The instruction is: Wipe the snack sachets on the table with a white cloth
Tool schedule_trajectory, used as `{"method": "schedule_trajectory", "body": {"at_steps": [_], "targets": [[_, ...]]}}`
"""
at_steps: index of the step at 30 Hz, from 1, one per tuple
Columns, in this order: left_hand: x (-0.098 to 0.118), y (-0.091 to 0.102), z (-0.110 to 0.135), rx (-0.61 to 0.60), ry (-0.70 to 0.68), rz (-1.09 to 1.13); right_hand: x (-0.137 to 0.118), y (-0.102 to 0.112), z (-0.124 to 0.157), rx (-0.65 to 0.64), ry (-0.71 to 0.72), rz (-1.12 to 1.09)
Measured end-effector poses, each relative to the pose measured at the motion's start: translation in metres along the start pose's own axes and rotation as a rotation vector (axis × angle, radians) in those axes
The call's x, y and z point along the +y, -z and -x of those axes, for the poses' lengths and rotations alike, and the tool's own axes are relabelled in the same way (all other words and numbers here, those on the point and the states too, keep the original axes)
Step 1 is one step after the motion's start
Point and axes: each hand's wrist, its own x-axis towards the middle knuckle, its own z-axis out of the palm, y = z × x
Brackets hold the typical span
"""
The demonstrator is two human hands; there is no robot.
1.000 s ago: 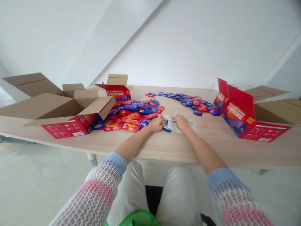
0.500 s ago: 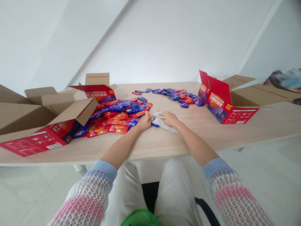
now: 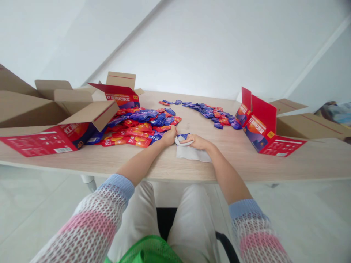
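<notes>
Between my hands lies a blue sachet (image 3: 184, 135), partly covered by a pale grey cloth (image 3: 193, 154). My left hand (image 3: 170, 136) is closed at the sachet's left end, its fingertips partly hidden. My right hand (image 3: 198, 141) grips the bunched upper part of the cloth and presses it on the sachet; the rest of the cloth spreads on the table toward me. Just left of my left hand is a heap of red and blue sachets (image 3: 139, 128).
Open red cartons stand at the left front (image 3: 41, 140), left back (image 3: 123, 95) and right (image 3: 260, 128). A scattered row of small sachets (image 3: 207, 111) curves along the back of the wooden table (image 3: 153, 168). A bag-like bundle (image 3: 336, 117) sits at the far right.
My right hand has bunched the cloth, and its loose part now hangs lower toward me. More of the blue sachet shows above it. The camera view has tilted slightly.
</notes>
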Motion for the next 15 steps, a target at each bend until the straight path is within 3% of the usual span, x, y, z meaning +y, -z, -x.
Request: {"method": "schedule_trajectory", "body": {"at_steps": [4, 8, 12, 15], "targets": [[0.005, 0.001, 0.001, -0.066, -0.039, -0.266, 0.015, 0.001, 0.002, 0.238, -0.365, 0.239], [0.010, 0.000, 0.004, -0.040, -0.038, -0.367, 0.028, 0.006, 0.012, 0.336, -0.679, 0.417], [0.015, 0.003, 0.008, -0.033, -0.040, -0.331, 0.029, 0.007, 0.017, 0.386, -0.736, 0.481], [0.019, 0.004, 0.009, -0.015, -0.026, -0.339, 0.022, 0.005, 0.017, 0.360, -0.683, 0.472]]}}
